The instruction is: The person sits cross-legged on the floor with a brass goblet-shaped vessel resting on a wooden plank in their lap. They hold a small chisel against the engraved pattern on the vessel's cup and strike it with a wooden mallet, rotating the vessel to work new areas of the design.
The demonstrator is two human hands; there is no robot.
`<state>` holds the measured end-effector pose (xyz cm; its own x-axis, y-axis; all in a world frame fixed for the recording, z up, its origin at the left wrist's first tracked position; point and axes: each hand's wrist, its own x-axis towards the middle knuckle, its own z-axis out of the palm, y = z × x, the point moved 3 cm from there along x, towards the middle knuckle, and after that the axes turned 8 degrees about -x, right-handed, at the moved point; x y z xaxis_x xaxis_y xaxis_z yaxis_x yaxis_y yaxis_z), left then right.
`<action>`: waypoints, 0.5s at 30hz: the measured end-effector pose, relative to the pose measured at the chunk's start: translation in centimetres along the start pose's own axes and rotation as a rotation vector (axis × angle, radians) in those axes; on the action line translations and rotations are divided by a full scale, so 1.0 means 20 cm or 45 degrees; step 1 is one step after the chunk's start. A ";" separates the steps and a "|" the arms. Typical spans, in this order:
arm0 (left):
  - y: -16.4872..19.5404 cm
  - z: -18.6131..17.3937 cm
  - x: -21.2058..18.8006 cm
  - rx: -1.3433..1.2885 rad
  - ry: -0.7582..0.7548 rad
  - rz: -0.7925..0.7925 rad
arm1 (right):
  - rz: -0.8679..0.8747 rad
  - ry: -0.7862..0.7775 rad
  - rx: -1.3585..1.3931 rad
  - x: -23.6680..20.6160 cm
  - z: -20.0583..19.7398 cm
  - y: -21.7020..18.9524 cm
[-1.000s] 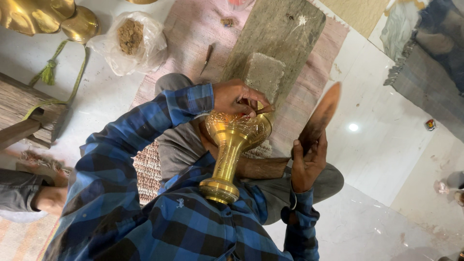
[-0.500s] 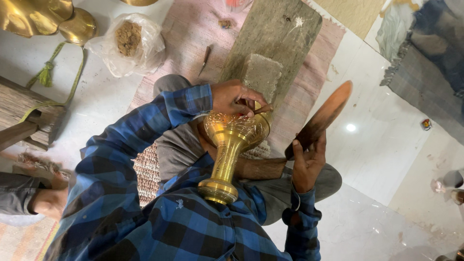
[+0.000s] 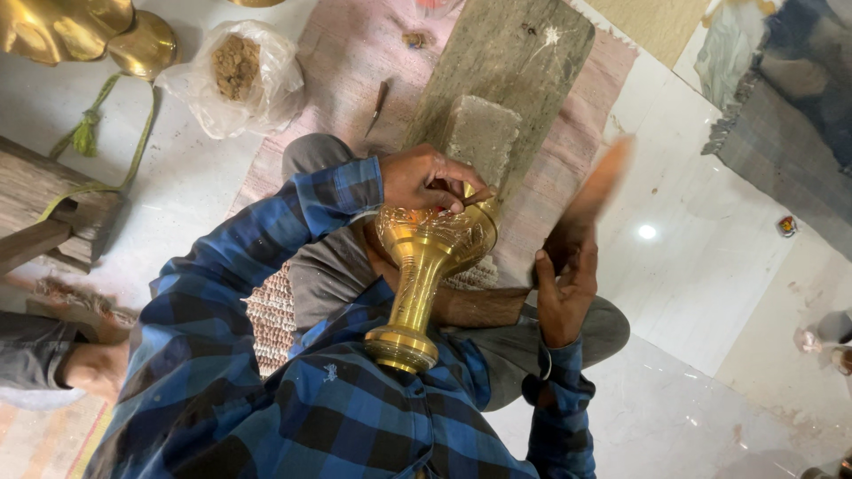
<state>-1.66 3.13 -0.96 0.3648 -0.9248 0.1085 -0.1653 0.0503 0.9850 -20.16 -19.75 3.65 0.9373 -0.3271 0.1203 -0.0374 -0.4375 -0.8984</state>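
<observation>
On the person's lap, the brass vase (image 3: 424, 284) lay tilted, foot toward the chest, bowl near the wooden plank (image 3: 506, 84). The left hand (image 3: 426, 177) was clamped on a small chisel (image 3: 477, 197) set against the engraved bowl; the right hand (image 3: 564, 288) gripped a wooden mallet (image 3: 596, 191), blurred. Sound practice: chisel seated firmly, blows light and square, vase braced against rolling.

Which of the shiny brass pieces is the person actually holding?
The tall goblet-shaped brass stand, gripped at its rim by the left hand; the other brass pieces lie untouched top left.
</observation>
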 end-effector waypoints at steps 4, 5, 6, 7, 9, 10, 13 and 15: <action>-0.02 0.00 -0.03 0.007 0.064 -0.010 | -0.169 -0.083 -0.493 0.02 0.03 -0.02; -0.01 0.01 -0.03 -0.012 0.072 0.051 | -0.063 -0.065 -0.166 0.02 0.03 -0.01; -0.01 0.01 -0.03 -0.034 0.081 0.113 | 0.043 -0.044 0.157 0.02 0.03 0.01; -0.01 0.01 -0.03 0.014 0.082 0.110 | -0.106 -0.061 -0.262 0.03 0.03 -0.01; -0.02 0.01 -0.02 0.122 0.087 0.105 | -0.416 -0.086 -1.094 0.03 0.03 -0.02; -0.02 0.01 -0.02 0.081 0.084 0.048 | -0.306 -0.080 -0.837 0.03 0.01 -0.01; -0.02 0.02 -0.03 -0.007 0.067 -0.002 | -0.100 -0.092 -0.344 0.03 -0.01 0.02; 0.00 0.02 -0.04 0.009 0.104 0.115 | -0.170 -0.169 -0.365 0.04 0.01 0.01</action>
<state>-2.28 3.73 -1.15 0.4211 -0.8829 0.2079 -0.2075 0.1293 0.9697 -19.37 -20.03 3.45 0.9767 -0.1477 0.1560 0.0104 -0.6929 -0.7209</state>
